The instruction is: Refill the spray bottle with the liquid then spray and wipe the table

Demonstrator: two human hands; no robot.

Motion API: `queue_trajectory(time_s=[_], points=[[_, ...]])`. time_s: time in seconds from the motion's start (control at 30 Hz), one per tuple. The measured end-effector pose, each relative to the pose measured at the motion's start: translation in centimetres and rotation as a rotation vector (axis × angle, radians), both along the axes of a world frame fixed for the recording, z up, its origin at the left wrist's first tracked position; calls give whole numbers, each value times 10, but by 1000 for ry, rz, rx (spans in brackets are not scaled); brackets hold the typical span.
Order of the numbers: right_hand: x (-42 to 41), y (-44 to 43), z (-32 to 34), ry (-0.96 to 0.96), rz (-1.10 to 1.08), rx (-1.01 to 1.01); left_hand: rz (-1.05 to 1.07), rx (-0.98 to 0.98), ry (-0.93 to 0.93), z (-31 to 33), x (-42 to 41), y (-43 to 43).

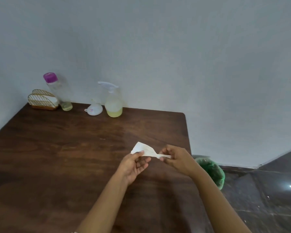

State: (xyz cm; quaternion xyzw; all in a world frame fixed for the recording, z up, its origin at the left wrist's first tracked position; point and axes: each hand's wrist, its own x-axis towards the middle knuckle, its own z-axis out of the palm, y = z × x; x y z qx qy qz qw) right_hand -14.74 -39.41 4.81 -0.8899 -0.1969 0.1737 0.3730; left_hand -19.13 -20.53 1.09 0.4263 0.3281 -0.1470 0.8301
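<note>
A crumpled white tissue (145,149) is stretched between both hands above the right side of the dark wooden table (57,148). My left hand (133,165) pinches its wider end, palm up. My right hand (176,158) grips the twisted narrow end. At the back of the table stands the clear spray bottle (113,101) with a white trigger head and pale yellow liquid in its lower part. A white funnel (94,109) lies upside down just left of it. Further left stands a tall clear bottle (60,91) with a purple cap and a little liquid at the bottom.
A golden wire napkin holder (42,100) with white tissues sits in the back left corner against the wall. A bin lined with a green bag (212,170) stands on the dark floor just off the table's right edge.
</note>
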Motion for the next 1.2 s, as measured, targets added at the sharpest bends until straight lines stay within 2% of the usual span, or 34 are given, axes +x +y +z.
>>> queue_trajectory(time_s=[0.2,0.33,0.47,0.53,0.63,0.7,0.77,0.83,0.93,1.07,1.2], points=[[-20,-61,-6,79,-405,178,-51,381,-173,10,8,-74],[-28,-96,-18,98,-707,363,-160,514,-271,5,22,-122],[-24,-144,-35,203,-961,537,-299,563,-269,0,38,-177],[-13,-174,-47,217,-1033,527,-415,622,-251,-9,52,-208],[10,-221,-70,232,-1130,455,-555,826,-277,-32,82,-252],[27,-253,-90,205,-1157,304,-604,954,-280,-49,101,-283],[44,-280,-109,193,-1150,132,-624,1026,-252,-66,119,-312],[65,-303,-131,189,-1122,45,-657,1058,-184,-91,139,-342],[101,-326,-166,154,-1034,-83,-742,1031,-87,-131,169,-378],[144,-346,-219,246,-837,-205,-967,947,-58,-171,199,-415],[154,-361,-243,279,-741,-287,-1013,839,33,-201,209,-421]])
